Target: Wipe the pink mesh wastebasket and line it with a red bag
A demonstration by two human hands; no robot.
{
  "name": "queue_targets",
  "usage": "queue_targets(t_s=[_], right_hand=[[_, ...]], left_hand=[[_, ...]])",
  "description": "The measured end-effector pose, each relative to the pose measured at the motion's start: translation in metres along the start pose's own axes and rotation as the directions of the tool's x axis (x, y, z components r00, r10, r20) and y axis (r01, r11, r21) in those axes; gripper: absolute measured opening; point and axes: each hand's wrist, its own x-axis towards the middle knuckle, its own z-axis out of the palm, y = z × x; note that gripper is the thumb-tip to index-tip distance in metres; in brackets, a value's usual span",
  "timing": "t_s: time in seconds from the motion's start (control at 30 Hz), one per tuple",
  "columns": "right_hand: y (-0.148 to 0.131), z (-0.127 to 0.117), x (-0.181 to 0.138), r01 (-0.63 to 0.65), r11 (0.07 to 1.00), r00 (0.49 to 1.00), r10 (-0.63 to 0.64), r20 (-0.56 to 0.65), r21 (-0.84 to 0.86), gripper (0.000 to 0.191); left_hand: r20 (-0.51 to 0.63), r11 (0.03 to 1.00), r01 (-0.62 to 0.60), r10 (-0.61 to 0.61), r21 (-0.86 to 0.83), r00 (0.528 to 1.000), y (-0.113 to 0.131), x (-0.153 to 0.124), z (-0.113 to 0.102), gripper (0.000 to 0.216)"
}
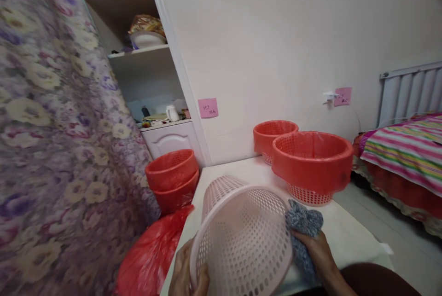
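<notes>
A pale pink perforated plastic basket (241, 236) lies tilted on its side over the white table (348, 236), its open mouth facing me. My left hand (188, 270) grips its lower left rim. My right hand (319, 250) holds a grey knitted cloth (305, 222) pressed against the basket's right rim.
Two red-lined baskets (312, 162) (274, 137) stand at the table's far end. Stacked red baskets (172, 178) and a red plastic bag (152, 254) lie at the left beside a floral curtain (51, 125). A striped bed (407, 148) is at the right, shelves (145, 52) behind.
</notes>
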Motion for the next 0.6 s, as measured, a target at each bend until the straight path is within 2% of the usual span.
queue_targets(t_s=[0.07,0.2,0.27,0.33,0.37,0.43,0.5,0.53,0.6], right_hand=[[0.016,-0.007,-0.010,-0.084,0.996,0.996,0.083,0.028,0.022,0.038],[0.036,-0.023,-0.012,-0.180,0.984,0.981,0.180,0.074,-0.017,0.040],[0.027,-0.024,-0.003,-0.103,0.990,0.994,0.106,0.018,-0.100,0.039],[0.006,-0.019,0.007,0.095,0.975,0.995,-0.098,-0.006,-0.199,0.037],[-0.007,-0.014,0.010,0.208,0.946,0.978,-0.210,0.017,-0.248,0.037],[-0.033,0.000,0.013,0.403,0.858,0.914,-0.396,0.090,-0.320,0.040],[-0.055,0.017,0.008,0.554,0.738,0.827,-0.542,0.152,-0.386,0.041],[-0.063,0.026,0.001,0.632,0.658,0.765,-0.614,0.194,-0.409,0.041],[-0.076,0.045,-0.019,0.796,0.448,0.585,-0.744,0.324,-0.408,0.040]], left_hand=[[-0.038,0.998,-0.041,0.039,-0.051,0.999,-0.002,-0.003,0.006,0.053],[0.044,0.978,-0.179,0.184,-0.103,0.982,-0.002,-0.007,0.011,0.053],[0.078,0.963,-0.234,0.246,-0.133,0.966,0.008,-0.009,0.011,0.051],[0.118,0.953,-0.260,0.279,-0.156,0.953,0.021,-0.011,0.013,0.052],[0.139,0.949,-0.271,0.294,-0.161,0.946,0.026,-0.012,0.014,0.054],[0.175,0.942,-0.301,0.325,-0.147,0.930,0.033,-0.013,0.018,0.058],[0.200,0.921,-0.374,0.389,-0.110,0.899,0.034,-0.013,0.023,0.064],[0.208,0.905,-0.416,0.425,-0.087,0.881,0.032,-0.012,0.026,0.067],[0.242,0.879,-0.475,0.469,-0.038,0.849,0.027,-0.012,0.031,0.073]])
